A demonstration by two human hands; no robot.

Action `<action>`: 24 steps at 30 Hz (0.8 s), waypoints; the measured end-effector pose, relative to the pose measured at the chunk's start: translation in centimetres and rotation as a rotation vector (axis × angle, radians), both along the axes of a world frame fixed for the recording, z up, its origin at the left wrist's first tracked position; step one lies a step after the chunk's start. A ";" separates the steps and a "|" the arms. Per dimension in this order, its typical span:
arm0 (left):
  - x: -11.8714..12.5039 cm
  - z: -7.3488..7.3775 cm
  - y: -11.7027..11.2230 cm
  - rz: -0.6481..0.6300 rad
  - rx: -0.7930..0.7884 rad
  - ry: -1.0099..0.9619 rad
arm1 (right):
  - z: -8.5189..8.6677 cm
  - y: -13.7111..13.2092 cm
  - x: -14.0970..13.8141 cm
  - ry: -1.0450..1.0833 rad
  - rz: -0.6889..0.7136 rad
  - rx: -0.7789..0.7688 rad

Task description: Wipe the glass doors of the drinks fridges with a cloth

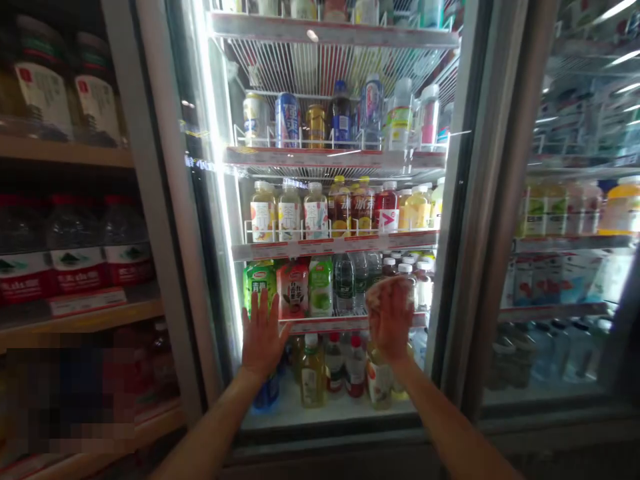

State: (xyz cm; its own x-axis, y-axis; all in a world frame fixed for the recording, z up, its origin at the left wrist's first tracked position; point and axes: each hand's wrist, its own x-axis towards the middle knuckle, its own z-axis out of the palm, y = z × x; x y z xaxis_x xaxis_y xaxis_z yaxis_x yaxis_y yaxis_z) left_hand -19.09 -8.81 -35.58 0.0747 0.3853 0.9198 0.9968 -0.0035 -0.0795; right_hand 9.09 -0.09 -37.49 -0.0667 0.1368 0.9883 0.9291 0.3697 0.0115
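Observation:
A glass cooler door (345, 267) stands in front of me with lit shelves of drinks behind it. My left hand (263, 337) is raised flat, fingers spread, and appears to rest on the glass at the lower left, in front of green and red drink packs. Farther right, my right hand (395, 320) holds a pale cloth (374, 293) against the glass, level with the clear water bottles (345, 283). Part of the cloth is hidden behind the fingers.
A metal door frame (493, 200) runs up the right, beside another glazed cooler section (565, 267). At the left, wooden shelves (65, 157) carry large bottles with red caps (75, 247). Several bottles (313, 377) stand on the cooler's bottom shelf.

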 end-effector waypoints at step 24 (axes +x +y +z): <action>-1.4 -0.6 -0.4 0.015 -0.003 0.099 | 7.0 0.5 -2.9 -0.298 0.238 0.146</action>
State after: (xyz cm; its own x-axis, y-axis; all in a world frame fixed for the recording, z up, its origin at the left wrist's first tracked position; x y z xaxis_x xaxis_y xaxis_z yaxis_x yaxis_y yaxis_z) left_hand -20.54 -9.25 -36.21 0.1597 0.3899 0.9069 0.9839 0.0113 -0.1781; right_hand 6.23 0.40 -30.44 -0.3663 -0.0572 0.9287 0.7659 0.5483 0.3358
